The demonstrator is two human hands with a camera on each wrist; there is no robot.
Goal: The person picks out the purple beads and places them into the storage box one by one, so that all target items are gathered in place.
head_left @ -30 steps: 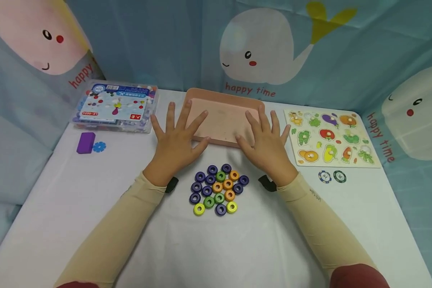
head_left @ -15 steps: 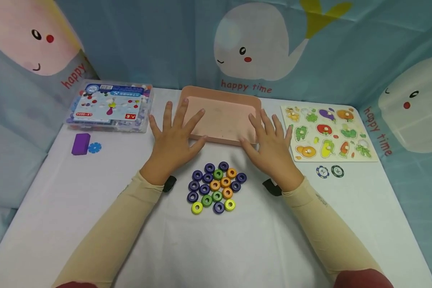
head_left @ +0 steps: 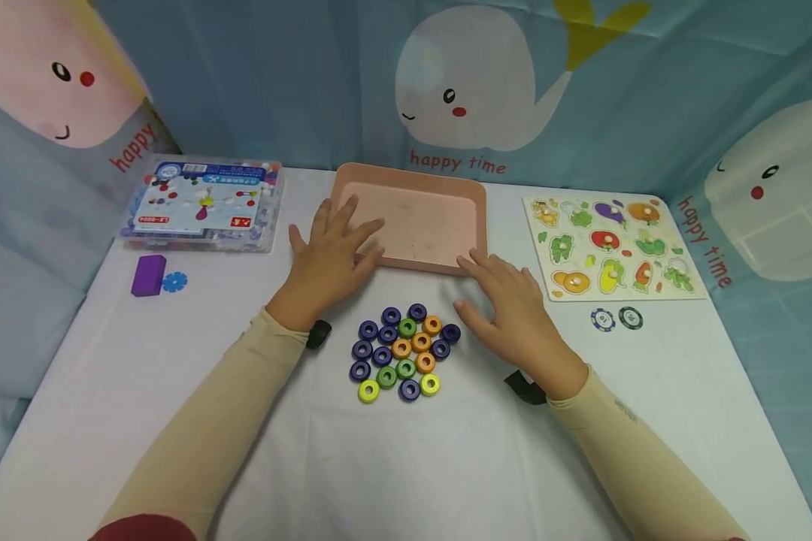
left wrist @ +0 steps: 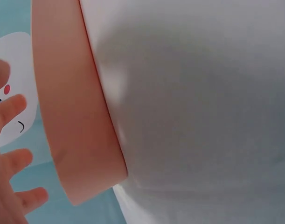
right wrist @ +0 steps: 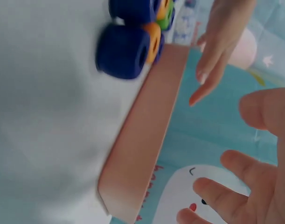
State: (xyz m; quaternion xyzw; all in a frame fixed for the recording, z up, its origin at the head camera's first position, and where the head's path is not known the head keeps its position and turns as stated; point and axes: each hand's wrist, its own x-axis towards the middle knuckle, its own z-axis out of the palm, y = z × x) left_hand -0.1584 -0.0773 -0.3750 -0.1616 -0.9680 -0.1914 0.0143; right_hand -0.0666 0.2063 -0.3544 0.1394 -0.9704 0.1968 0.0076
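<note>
My left hand [head_left: 325,267] hovers with spread fingers over the left front corner of a shallow peach tray [head_left: 413,265]. Near the tray's right front corner is my right hand [head_left: 514,315], its fingers loosely extended and holding nothing. Between the wrists, on the white cloth, lies a cluster of small rings: dark blue rings [head_left: 362,350], orange rings [head_left: 401,349], green rings [head_left: 386,377] and yellow rings [head_left: 368,391]. In the right wrist view, blue rings [right wrist: 119,51] appear close up beside the tray wall [right wrist: 137,140]. Neither hand touches a ring.
At the back left stands a clear plastic case [head_left: 199,203] with a printed label. Before it lie a purple block [head_left: 148,276] and a blue flower-shaped piece [head_left: 174,282]. A vegetable puzzle board [head_left: 612,248] is at right, with two chips [head_left: 616,318] in front. A curtain [head_left: 298,83] hangs behind.
My right hand has drawn back toward the body, its fingers closer together. The left hand's fingers have bent slightly. The head view has shifted a little; rings and tray stay put.
</note>
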